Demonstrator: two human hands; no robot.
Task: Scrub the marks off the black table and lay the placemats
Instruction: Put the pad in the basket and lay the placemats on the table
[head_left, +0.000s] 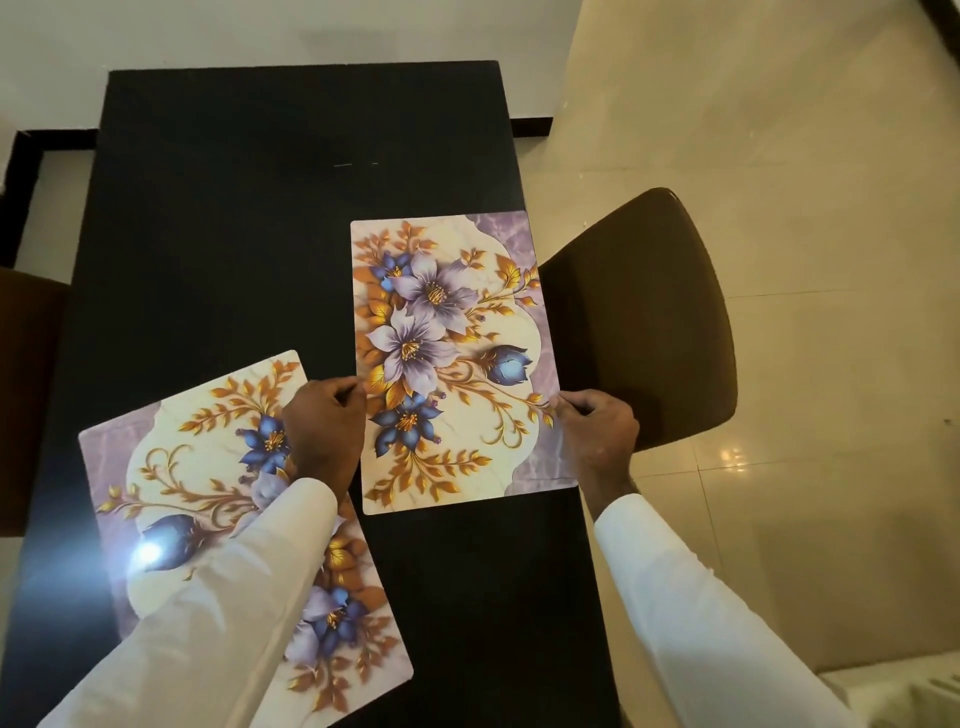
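Observation:
The black table runs away from me. A floral placemat with purple and blue flowers lies flat along the table's right edge. My left hand pinches its left edge and my right hand pinches its right edge, which slightly overhangs the table. A second floral placemat lies tilted at the near left, partly covered by my left sleeve. Two faint pale marks show on the table's far middle.
A brown chair stands against the table's right side, close to my right hand. Another brown chair sits at the left edge. Cream tiled floor spreads to the right. A light glare falls on the near left placemat.

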